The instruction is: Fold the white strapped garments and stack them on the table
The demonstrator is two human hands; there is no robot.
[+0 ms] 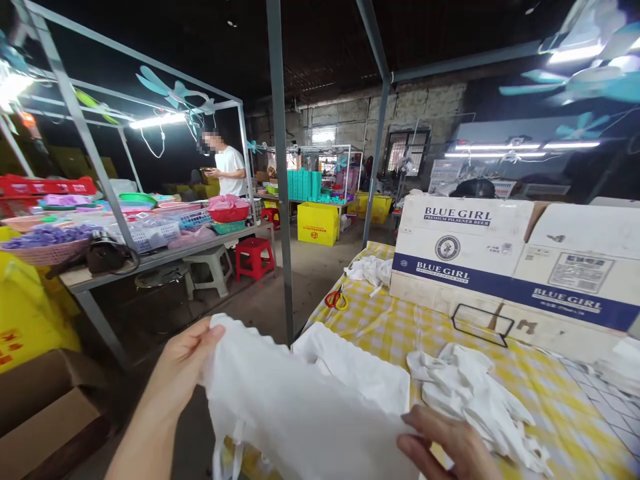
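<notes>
I hold a white cloth piece [300, 407] up in front of me over the table's near corner. My left hand [183, 367] pinches its upper left edge, fingers closed on the fabric. My right hand [445, 443] grips its lower right edge, thumb and fingers pressed onto it. A second white cloth [360, 370] lies just behind the held one. To the right of my right hand a pile of white gloves [475, 393] rests on the yellow checked tablecloth [400, 327].
A long "Blue Girl" cardboard box [510, 267] stands across the table. Red-handled scissors [336, 298] and more white cloth [371, 270] lie at the far left edge. A steel post [281, 200] rises beside the table. A person in white [229, 170] stands by a bench of baskets [150, 233].
</notes>
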